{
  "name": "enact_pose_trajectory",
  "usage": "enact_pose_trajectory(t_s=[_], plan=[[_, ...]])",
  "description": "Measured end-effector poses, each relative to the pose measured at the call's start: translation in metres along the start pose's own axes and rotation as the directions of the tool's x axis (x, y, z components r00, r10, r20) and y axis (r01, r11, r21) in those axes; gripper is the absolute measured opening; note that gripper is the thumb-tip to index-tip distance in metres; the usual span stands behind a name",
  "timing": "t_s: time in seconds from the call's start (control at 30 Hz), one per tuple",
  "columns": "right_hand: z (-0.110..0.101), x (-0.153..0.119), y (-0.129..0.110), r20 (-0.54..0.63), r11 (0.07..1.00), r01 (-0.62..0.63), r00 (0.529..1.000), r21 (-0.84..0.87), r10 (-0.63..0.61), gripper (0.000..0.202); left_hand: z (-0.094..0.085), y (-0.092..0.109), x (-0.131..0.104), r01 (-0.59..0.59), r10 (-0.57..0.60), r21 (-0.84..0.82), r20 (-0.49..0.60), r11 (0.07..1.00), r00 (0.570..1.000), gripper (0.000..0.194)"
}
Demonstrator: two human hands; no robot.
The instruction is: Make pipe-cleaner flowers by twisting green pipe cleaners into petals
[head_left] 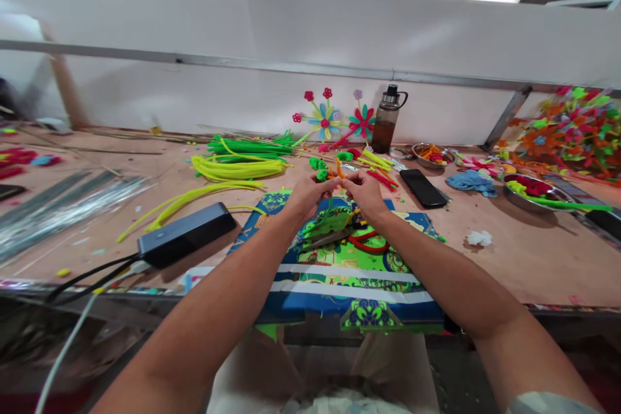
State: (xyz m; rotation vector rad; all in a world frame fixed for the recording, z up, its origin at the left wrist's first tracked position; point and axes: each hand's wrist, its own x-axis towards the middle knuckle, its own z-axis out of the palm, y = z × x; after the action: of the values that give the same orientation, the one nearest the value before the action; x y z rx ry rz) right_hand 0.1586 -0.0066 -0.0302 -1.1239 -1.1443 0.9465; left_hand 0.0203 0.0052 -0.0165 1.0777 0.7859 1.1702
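Near the middle of the bench, my left hand (306, 196) is closed on a green and orange pipe-cleaner piece (321, 171), its green curls rising above the fingers. My right hand (365, 193) pinches the orange part of the same piece, the fingertips of both hands almost touching. Beneath my hands a blue and green printed board (339, 309) lies at the bench edge. On it rest scissors with red handles (369, 243), blades towards the left, and some green and yellow pieces partly hidden by my hands.
Green stems (250, 145) and yellow stems (237, 169) lie back left, a black box with cables (187, 236) front left. Behind stand finished flowers (325, 123) and a bottle (385, 123). Rightward are a phone (423, 188), a blue cloth (471, 184) and a metal bowl (538, 206).
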Motion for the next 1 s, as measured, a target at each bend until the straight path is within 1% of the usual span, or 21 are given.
enact_pose_trajectory(t_s=[0.1, 0.17, 0.23, 0.3, 0.4, 0.5, 0.73, 0.87, 1.0], plan=[[0.002, -0.002, -0.002, 0.073, 0.982, -0.106, 0.993, 0.154, 0.096, 0.03, -0.002, -0.001, 0.001, 0.015, -0.018, -0.06, -0.058, 0.998, 0.998, 0.031], [0.002, -0.003, -0.004, 0.107, 0.945, -0.194, 0.979, 0.264, 0.171, 0.032, -0.004, 0.0, 0.002, 0.05, -0.056, -0.097, -0.062, 0.994, 0.997, 0.028], [0.002, -0.003, -0.006, 0.142, 0.905, -0.26, 0.964, 0.337, 0.224, 0.031, -0.005, 0.001, 0.003, 0.077, -0.084, -0.119, -0.055, 0.99, 0.995, 0.024], [0.0, -0.004, -0.008, 0.175, 0.879, -0.303, 0.951, 0.369, 0.254, 0.026, -0.006, 0.002, 0.003, 0.086, -0.094, -0.132, -0.057, 0.988, 0.994, 0.022], [0.0, -0.006, -0.011, 0.203, 0.865, -0.337, 0.939, 0.372, 0.278, 0.017, -0.007, 0.002, 0.004, 0.075, -0.085, -0.13, -0.078, 0.989, 0.993, 0.02], [0.001, -0.008, -0.013, 0.218, 0.872, -0.343, 0.935, 0.348, 0.281, 0.017, -0.007, 0.002, 0.005, 0.061, -0.071, -0.118, -0.089, 0.991, 0.993, 0.022], [-0.001, -0.009, -0.009, 0.223, 0.901, -0.308, 0.943, 0.306, 0.246, 0.03, -0.007, 0.002, 0.004, 0.055, -0.064, -0.102, -0.085, 0.993, 0.994, 0.025], [-0.001, -0.009, -0.007, 0.216, 0.931, -0.26, 0.954, 0.258, 0.207, 0.034, -0.007, 0.002, 0.004, 0.062, -0.067, -0.096, -0.056, 0.993, 0.996, 0.027], [0.0, -0.009, -0.007, 0.198, 0.96, -0.202, 0.966, 0.193, 0.164, 0.03, -0.006, 0.001, 0.005, 0.028, -0.036, -0.098, -0.077, 0.995, 0.996, 0.029]])
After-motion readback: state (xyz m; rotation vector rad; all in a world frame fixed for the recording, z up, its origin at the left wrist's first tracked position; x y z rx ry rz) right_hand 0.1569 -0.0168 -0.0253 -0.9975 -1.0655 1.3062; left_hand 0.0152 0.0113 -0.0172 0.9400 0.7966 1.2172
